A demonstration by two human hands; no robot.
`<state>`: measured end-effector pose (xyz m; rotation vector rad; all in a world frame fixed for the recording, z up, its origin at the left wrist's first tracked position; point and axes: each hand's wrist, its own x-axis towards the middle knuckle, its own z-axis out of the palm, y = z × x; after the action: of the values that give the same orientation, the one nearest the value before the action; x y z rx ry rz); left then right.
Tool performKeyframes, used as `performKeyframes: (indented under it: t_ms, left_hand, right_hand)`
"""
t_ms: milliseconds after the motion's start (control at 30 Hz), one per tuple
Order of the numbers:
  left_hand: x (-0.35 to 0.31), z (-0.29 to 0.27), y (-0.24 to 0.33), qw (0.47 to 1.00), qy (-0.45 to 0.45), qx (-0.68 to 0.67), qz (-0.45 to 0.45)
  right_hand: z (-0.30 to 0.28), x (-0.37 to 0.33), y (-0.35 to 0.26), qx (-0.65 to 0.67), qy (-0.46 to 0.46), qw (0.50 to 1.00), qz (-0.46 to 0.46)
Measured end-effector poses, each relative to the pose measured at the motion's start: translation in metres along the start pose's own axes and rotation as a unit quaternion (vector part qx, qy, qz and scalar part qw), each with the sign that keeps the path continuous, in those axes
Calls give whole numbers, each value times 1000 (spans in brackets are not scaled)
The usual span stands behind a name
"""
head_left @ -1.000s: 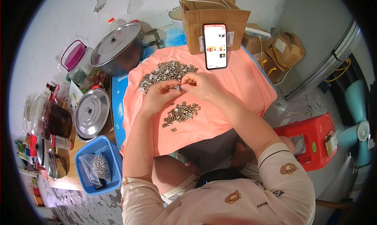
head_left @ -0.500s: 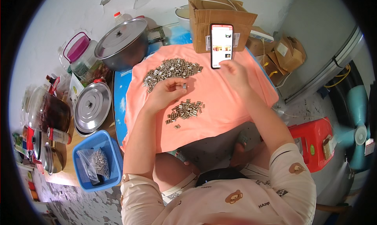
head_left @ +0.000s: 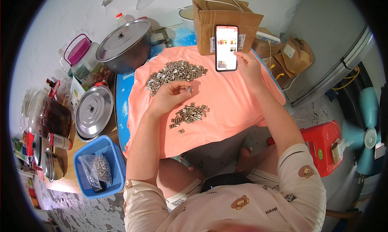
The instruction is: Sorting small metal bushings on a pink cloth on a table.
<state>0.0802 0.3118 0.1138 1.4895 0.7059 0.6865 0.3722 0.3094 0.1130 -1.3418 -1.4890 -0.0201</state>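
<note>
Small silvery metal piece (head_left: 189, 89): likely light, rigid, slick; hold by sides.
Left hand (head_left: 169, 96): pinching it.
Right hand (head_left: 248, 66): loosely open, finger at black-framed rectangular phone (head_left: 226, 50).

Left hand (head_left: 167, 97) pinched, right hand (head_left: 248, 68) farther forward, index finger (head_left: 240, 54) extended

They wear a cream short-sleeved shirt (head_left: 214, 213) toward six o'clock, printed with brown bear heads (head_left: 239, 202) and dark lettering (head_left: 272, 211); a thin dark line trims the right sleeve (head_left: 297, 167) at four o'clock. The shorts (head_left: 184, 192) are cream too.
</note>
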Motion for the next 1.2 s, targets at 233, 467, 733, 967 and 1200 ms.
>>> performKeyframes:
  t_ms: [233,467,733,967,1200]
  left_hand:
    - [1,0,1,1000,-5,-2,-4]
    - [2,1,-1,1000,10,-1,13]
    - [10,-4,-6,995,31,-25,86]
    - [8,-2,-3,996,37,-18,76]
    - [3,0,1,997,25,-19,64]
  right_hand:
    - [-2,-4,3,26,22,999,14]
    - [7,-10,-11,34,-32,999,19]
    - [54,-28,-78,-50,-229,965,-119]
    - [65,-35,-81,-109,-210,956,-173]
    - [66,-36,-81,-99,-229,956,-152]
